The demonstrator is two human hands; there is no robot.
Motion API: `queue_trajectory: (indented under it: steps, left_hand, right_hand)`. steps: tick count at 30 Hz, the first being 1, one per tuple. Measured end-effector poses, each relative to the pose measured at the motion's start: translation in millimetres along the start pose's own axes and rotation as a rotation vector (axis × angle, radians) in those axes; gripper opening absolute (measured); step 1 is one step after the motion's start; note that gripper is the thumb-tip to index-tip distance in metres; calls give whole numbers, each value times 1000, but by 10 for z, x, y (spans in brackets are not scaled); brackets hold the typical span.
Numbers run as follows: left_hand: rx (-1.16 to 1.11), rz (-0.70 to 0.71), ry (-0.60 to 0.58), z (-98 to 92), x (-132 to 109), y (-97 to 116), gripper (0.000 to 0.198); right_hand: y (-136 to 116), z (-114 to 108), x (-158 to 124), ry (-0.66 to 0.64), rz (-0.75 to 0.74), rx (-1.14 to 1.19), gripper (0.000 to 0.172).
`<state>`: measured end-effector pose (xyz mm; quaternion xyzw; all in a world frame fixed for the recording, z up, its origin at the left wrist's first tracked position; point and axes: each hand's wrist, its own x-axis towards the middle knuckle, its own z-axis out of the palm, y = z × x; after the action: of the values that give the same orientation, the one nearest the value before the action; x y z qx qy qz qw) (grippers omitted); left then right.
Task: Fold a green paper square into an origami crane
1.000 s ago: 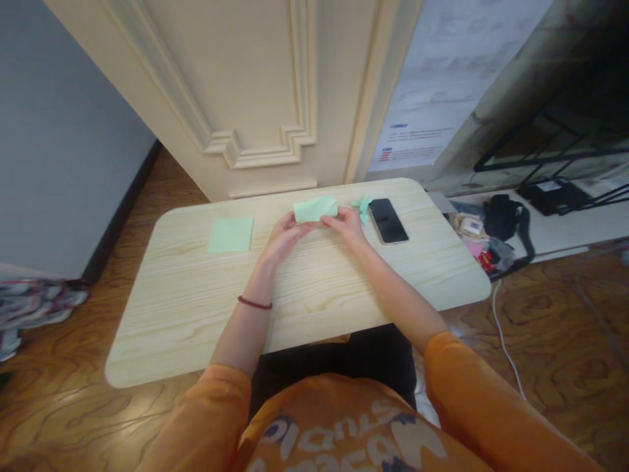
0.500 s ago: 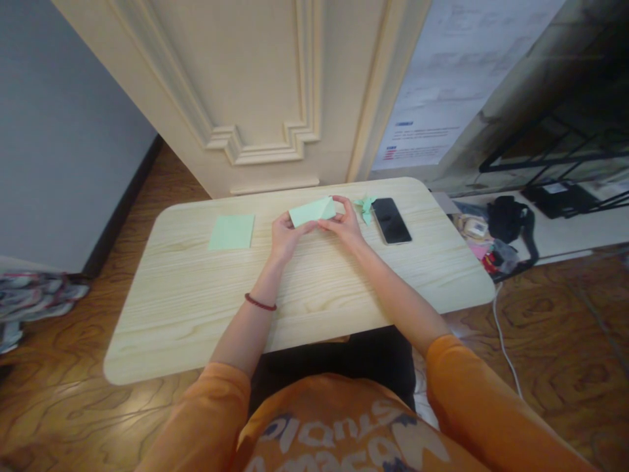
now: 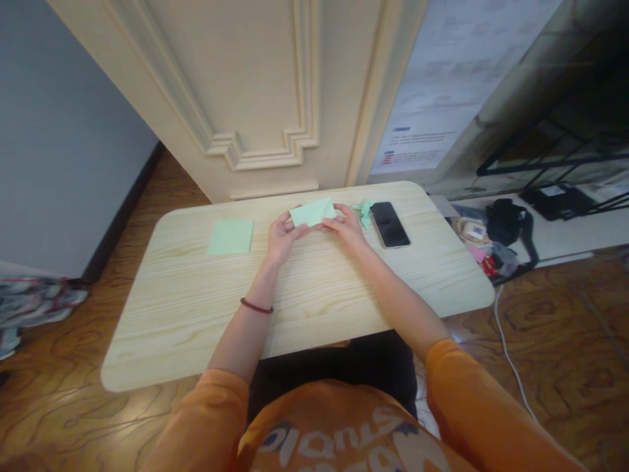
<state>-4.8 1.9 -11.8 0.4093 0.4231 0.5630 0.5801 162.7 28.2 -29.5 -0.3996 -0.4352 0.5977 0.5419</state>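
Okay, clock refs are from the centre of the light wood-grain tabletop [image 3: 314,308], 12 o'clock at the far edge.

Main item: folded green paper [image 3: 312,212], a flat pale strip at about 12 o'clock, held just above the tabletop between both hands. Left hand [image 3: 282,239] is at 11 o'clock, with a closed pinch grip on the strip's near left side. Right hand [image 3: 346,226] is at 1 o'clock, with a closed grip on its right end. Fingertips of the two hands sit close together along the lower edge. Exact finger placement is partly hidden by the paper.

Nearby: square green paper sheet [image 3: 230,236] lies flat at 10 o'clock, well left of the left hand. Small green folded paper figure [image 3: 364,212] sits at 1 o'clock, just past the right hand's fingers, touching neither the strip nor, as far as visible, the hand. Black smartphone [image 3: 390,224] lies face up at 2 o'clock, just right of the figure, slightly angled.

Person wears a dark red beaded bracelet [image 3: 256,306] on the left wrist and an orange sleeved top [image 3: 339,432] with white lettering.

Off the tabletop at 2 to 3 o'clock: black bag [image 3: 506,221] among small packets on a low ledge, white cable [image 3: 506,347] running down to the wood floor [image 3: 63,406].
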Motion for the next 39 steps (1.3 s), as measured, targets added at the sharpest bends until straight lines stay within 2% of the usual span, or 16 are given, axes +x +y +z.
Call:
queue_trajectory:
  steps: [5, 11, 15, 22, 30, 33, 36, 39]
  left_hand:
    - [-65, -69, -111, -44, 0, 89, 73]
    - [-100, -171, -18, -47, -12, 187, 50]
    - [-94, -135, 22, -28, -21, 160, 52]
    - [-111, -105, 71, -15, 4, 114, 36]
    - [-86, -116, -11, -46, -6, 90, 36]
    - [-47, -113, -52, -38, -6, 77, 42]
    - [18, -96, 17, -44, 11, 50, 52]
    - [111, -77, 104, -66, 24, 30, 68]
  right_hand:
    - [8, -78, 40, 47, -7, 37, 62]
    - [-11, -83, 23, 49, -43, -42, 59]
    - [-38, -26, -7, 24, -28, -51, 55]
    - [-76, -7, -28, 28, -22, -44, 52]
    - [-50, -31, -16, -25, -47, -84, 46]
    - [-44, -26, -11, -38, -41, -78, 44]
    - [-55, -23, -15, -37, -56, -82, 40]
    - [-91, -32, -33, -3, -140, -139, 45]
